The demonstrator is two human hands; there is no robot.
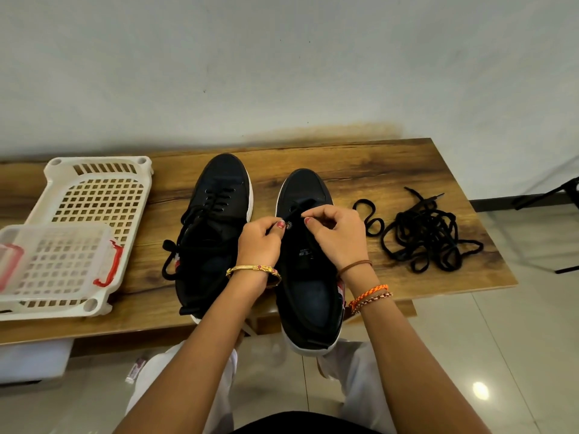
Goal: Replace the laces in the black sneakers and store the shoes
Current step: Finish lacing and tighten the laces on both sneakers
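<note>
Two black sneakers with white soles stand side by side on the wooden table (pixel 376 170), toes pointing away from me. The left sneaker (pixel 216 227) is laced, its black lace ends hanging loose off its left side. Over the right sneaker (pixel 308 277), my left hand (pixel 261 242) and my right hand (pixel 336 234) each pinch a part of a black lace (pixel 302 205) that runs through the front eyelets. A tangled pile of loose black laces (pixel 429 236) lies on the table to the right of the shoes.
A white perforated plastic rack (pixel 94 189) lies at the table's left end. A clear plastic box with red clips (pixel 53 255) sits on it. A dark stand's legs (pixel 551 195) show on the tiled floor at far right. The right sneaker's heel overhangs the table's near edge.
</note>
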